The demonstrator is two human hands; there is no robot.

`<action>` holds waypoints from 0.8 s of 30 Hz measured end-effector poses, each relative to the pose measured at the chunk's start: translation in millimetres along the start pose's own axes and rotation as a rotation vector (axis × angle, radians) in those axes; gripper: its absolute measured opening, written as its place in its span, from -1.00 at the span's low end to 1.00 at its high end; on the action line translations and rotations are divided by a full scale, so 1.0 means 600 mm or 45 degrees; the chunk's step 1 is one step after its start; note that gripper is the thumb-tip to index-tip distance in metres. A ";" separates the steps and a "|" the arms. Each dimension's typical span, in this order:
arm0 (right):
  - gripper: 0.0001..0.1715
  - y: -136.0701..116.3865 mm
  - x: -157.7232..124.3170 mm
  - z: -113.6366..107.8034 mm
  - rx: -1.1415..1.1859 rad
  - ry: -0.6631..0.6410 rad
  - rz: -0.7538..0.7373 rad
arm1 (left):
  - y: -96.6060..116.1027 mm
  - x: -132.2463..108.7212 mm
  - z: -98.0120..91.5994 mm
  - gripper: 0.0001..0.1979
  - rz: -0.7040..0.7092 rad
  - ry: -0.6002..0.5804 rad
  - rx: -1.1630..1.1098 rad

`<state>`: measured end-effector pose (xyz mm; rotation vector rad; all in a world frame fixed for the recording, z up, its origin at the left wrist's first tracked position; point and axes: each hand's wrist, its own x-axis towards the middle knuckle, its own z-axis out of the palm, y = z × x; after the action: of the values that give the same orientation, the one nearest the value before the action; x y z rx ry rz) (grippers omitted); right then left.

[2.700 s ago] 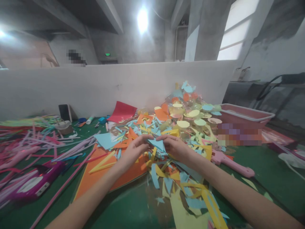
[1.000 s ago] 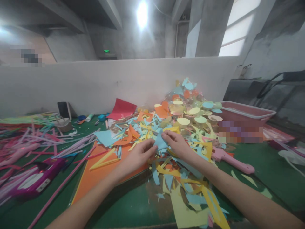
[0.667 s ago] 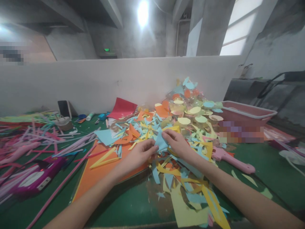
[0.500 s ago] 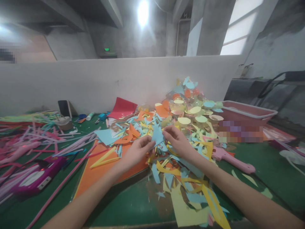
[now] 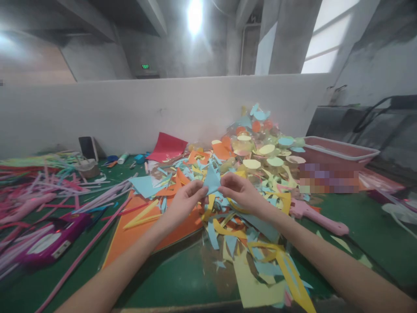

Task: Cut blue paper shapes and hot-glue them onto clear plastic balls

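Between my two hands is a small light-blue piece of paper (image 5: 213,179) with a pointed top, held above a heap of cut paper scraps (image 5: 224,217). My left hand (image 5: 190,195) pinches its lower left edge between thumb and fingers. At its lower right edge, my right hand (image 5: 237,190) pinches it the same way. Under and beside my left forearm lies an orange sheet (image 5: 130,241). A small light-blue paper star (image 5: 220,264) rests on the green table in front of the heap.
A pink glue gun (image 5: 321,219) lies right of the scraps. Behind it stand clear domes with paper discs (image 5: 252,164) and a pink basin (image 5: 342,150). On the left are a purple device (image 5: 54,243) and pipe cleaners (image 5: 58,187). A red sheet (image 5: 167,148) leans near the white partition.
My right hand has moved slightly left and down and now grips the light-blue paper's right edge. The paper has turned more upright and faces me more.
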<state>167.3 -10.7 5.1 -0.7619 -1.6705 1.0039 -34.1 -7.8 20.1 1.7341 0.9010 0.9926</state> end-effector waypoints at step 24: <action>-0.57 0.012 0.007 -0.001 -0.132 -0.111 0.252 | -0.018 0.003 0.002 -0.66 0.051 -0.023 0.229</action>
<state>166.6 -3.4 0.6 -0.9799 -1.7579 1.1073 -34.0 -3.4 9.7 1.9150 0.9717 0.9442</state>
